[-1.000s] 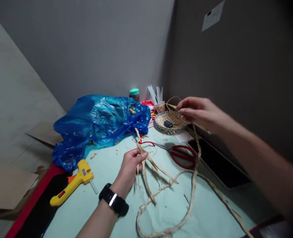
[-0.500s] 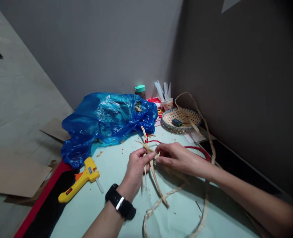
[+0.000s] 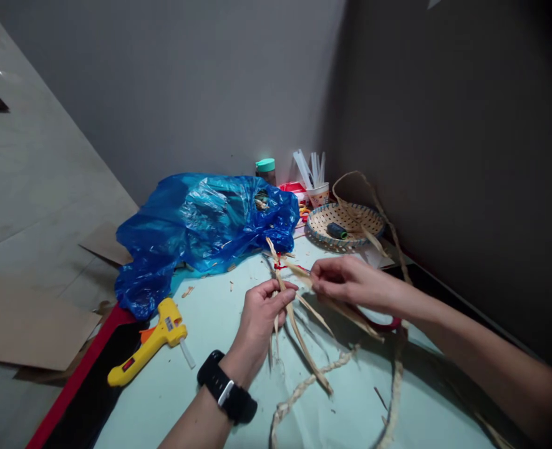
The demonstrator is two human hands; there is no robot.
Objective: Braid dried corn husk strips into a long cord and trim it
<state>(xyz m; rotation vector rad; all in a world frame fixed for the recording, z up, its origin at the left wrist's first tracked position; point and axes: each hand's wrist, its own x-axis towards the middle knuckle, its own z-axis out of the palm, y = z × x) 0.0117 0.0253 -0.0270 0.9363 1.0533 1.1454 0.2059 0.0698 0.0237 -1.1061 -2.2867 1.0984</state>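
My left hand point(image 3: 265, 315), a black watch point(image 3: 226, 386) on its wrist, pinches a bundle of dried plant-fibre strips point(image 3: 304, 346) between thumb and fingers. Their ends hang down towards the table. At the top of the bundle a red string point(image 3: 278, 263) is tied round the strips. To the right, my right hand point(image 3: 353, 284) is closed on a separate wide dried strip point(image 3: 298, 272), whose other end seems to trail below the hand. A braided fibre cord point(image 3: 299, 391) curls over the pale table below both hands, and a length rises past my right forearm.
A yellow glue gun point(image 3: 150, 343) lies at the left. Behind are a crumpled blue plastic bag point(image 3: 201, 218), a green-lidded jar point(image 3: 266, 167), a paper cup point(image 3: 320, 197) of glue sticks and a woven basket point(image 3: 314, 236) holding a dark thread spool point(image 3: 336, 231). A red loop point(image 3: 388, 325) lies under my right forearm.
My right hand has moved right and slightly up, away from my left hand, with the wide strip in its fingers. My left hand keeps its pinch in nearly the same place.
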